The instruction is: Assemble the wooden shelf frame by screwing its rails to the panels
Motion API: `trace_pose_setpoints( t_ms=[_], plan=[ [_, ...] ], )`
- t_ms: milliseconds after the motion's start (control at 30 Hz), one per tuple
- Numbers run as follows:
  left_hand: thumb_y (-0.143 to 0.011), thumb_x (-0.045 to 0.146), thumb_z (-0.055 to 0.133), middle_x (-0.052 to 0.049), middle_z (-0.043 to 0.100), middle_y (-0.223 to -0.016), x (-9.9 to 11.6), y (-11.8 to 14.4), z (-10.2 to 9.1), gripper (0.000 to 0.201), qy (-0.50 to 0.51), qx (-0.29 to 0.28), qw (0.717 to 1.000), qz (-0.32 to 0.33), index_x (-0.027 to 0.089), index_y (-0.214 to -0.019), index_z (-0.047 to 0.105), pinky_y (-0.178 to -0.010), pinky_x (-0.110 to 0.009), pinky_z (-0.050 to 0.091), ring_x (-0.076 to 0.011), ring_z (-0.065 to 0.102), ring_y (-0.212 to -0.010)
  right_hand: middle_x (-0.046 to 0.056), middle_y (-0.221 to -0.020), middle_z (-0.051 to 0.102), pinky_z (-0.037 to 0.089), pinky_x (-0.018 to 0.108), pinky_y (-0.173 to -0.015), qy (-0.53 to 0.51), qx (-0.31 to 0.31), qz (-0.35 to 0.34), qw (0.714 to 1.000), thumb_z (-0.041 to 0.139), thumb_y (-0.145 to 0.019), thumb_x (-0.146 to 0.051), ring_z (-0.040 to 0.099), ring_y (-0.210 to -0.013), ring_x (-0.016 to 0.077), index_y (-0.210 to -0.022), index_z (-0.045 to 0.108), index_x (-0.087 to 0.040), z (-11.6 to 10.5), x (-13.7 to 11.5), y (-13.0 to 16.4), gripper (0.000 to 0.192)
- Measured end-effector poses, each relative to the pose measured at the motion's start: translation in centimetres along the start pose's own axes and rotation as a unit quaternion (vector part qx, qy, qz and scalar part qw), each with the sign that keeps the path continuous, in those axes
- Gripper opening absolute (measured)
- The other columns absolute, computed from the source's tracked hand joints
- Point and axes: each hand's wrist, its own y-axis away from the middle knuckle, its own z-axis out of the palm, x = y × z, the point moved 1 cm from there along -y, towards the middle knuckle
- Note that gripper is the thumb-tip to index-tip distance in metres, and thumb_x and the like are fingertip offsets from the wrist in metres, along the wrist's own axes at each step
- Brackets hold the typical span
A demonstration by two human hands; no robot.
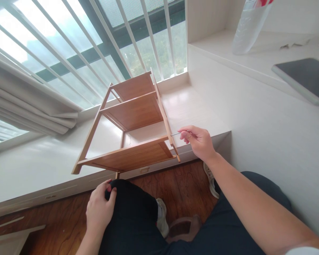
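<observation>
Lying on its side on the pale window ledge (42, 166), the wooden shelf rack (133, 124) sits at centre frame, its three boards facing the person. A thin metal key (175, 134) touches the rack's side rail at its 3 o'clock edge, pinched between thumb and fingertips of the right hand (198, 141). The left hand (99, 207), at 7 o'clock from the rack, is curled loosely over a dark-trousered knee (130, 202), holding nothing. A grey tablet (305, 79) lies at 2 o'clock on the white desk (255, 63), beside a clear plastic bag (248, 26).
</observation>
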Motion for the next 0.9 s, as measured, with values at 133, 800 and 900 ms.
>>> trace_pose_setpoints(
  t_ms=[133, 800, 900],
  plan=[
    [-0.096, 0.053, 0.043, -0.005, 0.071, -0.137, 0.07, 0.05, 0.07, 0.029, 0.002, -0.001, 1.0, 0.003, 0.027, -0.085, 0.049, -0.093, -0.045, 0.049, -0.0318, 0.064, -0.122, 0.0, -0.077, 0.074, 0.052, 0.027, -0.06, -0.002, 0.006, -0.016, 1.0, 0.07, -0.101, -0.041, 0.059, -0.06, 0.0122, -0.103, 0.084, -0.025, -0.2, 0.08, 0.03, 0.022],
    [-0.097, 0.05, 0.044, -0.005, 0.072, -0.136, -0.28, 0.31, -0.12, 0.027, 0.009, 0.009, 1.0, 0.009, 0.026, -0.087, 0.053, -0.092, -0.044, 0.051, -0.0318, 0.065, -0.123, 0.0, -0.075, 0.073, 0.054, 0.028, -0.062, 0.024, 0.0, 0.0, 1.0, 0.067, -0.102, -0.045, 0.06, -0.06, 0.013, -0.107, 0.084, -0.025, -0.05, -0.14, 0.15, 0.027],
    [-0.097, 0.05, 0.043, -0.005, 0.073, -0.136, -0.35, 0.25, -0.2, 0.028, 0.008, 0.011, 1.0, 0.01, 0.026, -0.086, 0.054, -0.09, -0.043, 0.051, -0.0314, 0.066, -0.121, 0.001, -0.075, 0.073, 0.055, 0.029, -0.063, 0.034, -0.001, 0.006, 0.999, 0.065, -0.103, -0.048, 0.061, -0.06, 0.014, -0.107, 0.083, -0.024, -0.01, -0.09, 0.3, 0.031]
  ],
)
